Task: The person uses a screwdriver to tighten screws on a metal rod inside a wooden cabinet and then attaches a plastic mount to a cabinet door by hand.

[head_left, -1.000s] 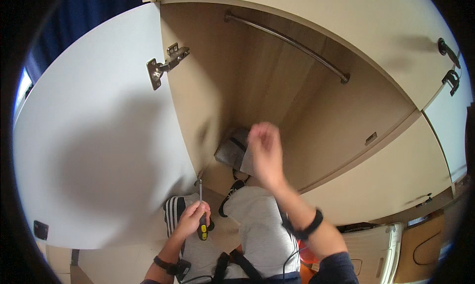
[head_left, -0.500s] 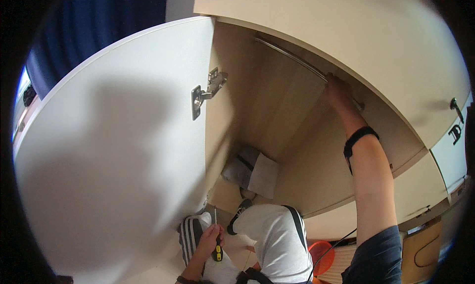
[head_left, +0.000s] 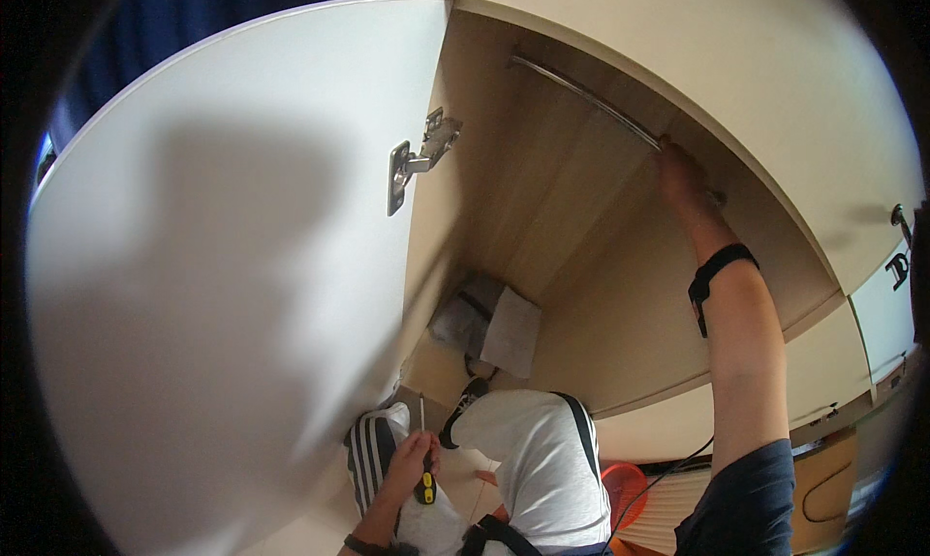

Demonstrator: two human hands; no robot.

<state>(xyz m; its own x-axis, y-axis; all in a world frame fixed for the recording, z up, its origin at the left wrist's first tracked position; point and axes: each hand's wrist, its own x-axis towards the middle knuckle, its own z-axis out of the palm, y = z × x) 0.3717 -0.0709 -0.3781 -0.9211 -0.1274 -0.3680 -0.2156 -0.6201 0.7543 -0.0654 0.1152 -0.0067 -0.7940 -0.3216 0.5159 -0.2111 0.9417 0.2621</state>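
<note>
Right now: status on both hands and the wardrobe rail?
Right hand up at the metal rail, grip on it unclear. Left hand low, closed on a screwdriver. White door open, hinge exposed. Nothing blocking the rail.

We are seeing one package-like thing: a pale grey and white bag or wrapped bundle [head_left: 489, 324], roughly rectangular, lying on the wardrobe floor against the wooden back corner. We are seeing no labels, signs or screens.
</note>
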